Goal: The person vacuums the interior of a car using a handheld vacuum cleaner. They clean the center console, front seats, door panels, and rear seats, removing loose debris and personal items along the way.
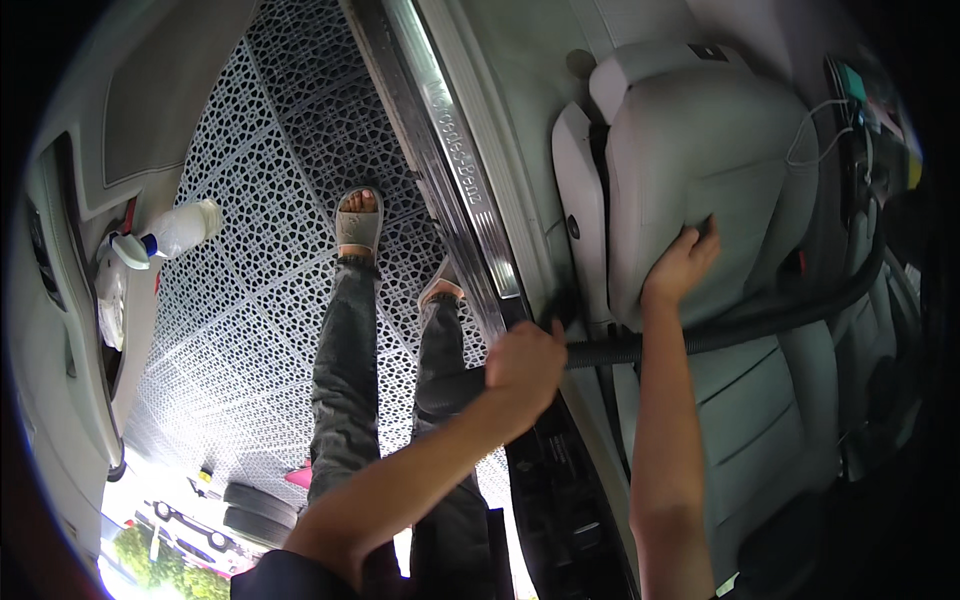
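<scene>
My left hand (525,367) is closed around a black corrugated hose (630,351), which looks like a vacuum hose, just over the car's door sill (472,187). A thicker dark tube section (450,390) extends to the left of that hand. To the right, the hose runs under my right forearm and across the car seat, bending up at the far side. My right hand (682,262) rests on the pale grey leather seat cushion (675,165) with fingers apart and nothing visible in it. A blurred dark shape sits beside the seat base, too unclear to name.
The car door (142,97) stands wide at left, with a spray bottle (176,231) in its pocket. My sandalled feet are on perforated floor tiles (247,300). Stacked tyres (259,514) lie behind me. A white cable (806,135) loops beyond the seat.
</scene>
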Action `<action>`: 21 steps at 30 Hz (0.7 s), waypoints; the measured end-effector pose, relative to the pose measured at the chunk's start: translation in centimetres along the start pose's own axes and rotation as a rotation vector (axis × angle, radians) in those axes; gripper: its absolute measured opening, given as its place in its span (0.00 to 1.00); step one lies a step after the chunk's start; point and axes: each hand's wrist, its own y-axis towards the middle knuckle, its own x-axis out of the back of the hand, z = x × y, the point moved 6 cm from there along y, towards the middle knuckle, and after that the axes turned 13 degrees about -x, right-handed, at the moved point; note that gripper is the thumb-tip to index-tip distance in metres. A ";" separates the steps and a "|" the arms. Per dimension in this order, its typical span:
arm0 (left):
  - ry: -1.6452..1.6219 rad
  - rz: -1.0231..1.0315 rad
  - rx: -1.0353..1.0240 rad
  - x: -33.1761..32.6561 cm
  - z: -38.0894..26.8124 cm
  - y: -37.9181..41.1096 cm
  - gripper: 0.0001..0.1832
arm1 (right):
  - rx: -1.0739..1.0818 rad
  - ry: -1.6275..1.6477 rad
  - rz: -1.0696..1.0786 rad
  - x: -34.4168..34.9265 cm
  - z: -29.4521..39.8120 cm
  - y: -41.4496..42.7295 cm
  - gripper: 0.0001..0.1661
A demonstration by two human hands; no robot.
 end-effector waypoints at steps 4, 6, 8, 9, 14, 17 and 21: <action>0.096 -0.347 0.155 9.3 6.5 -4.7 0.39 | -0.056 0.050 -0.007 0.0 0.5 -0.2 0.32; 0.160 -0.533 0.241 14.1 7.6 -6.3 0.38 | -0.048 0.055 -0.017 0.1 0.9 -0.3 0.32; 0.269 -0.552 0.241 15.1 7.3 -6.0 0.39 | -0.039 0.048 -0.029 0.2 1.1 -0.5 0.32; 0.327 -0.566 0.227 14.2 6.8 -5.6 0.37 | -0.042 0.056 -0.028 0.2 1.0 -0.6 0.32; 0.317 -0.098 0.008 -0.4 2.0 -5.9 0.42 | 0.022 0.034 -0.052 0.1 1.0 -0.7 0.32; 0.196 -0.122 0.175 2.4 1.9 -6.7 0.41 | 0.012 0.018 -0.065 0.2 0.7 -0.7 0.32; 0.305 -0.748 0.160 12.1 7.8 -6.5 0.35 | -0.060 0.063 -0.076 0.4 1.6 -1.0 0.31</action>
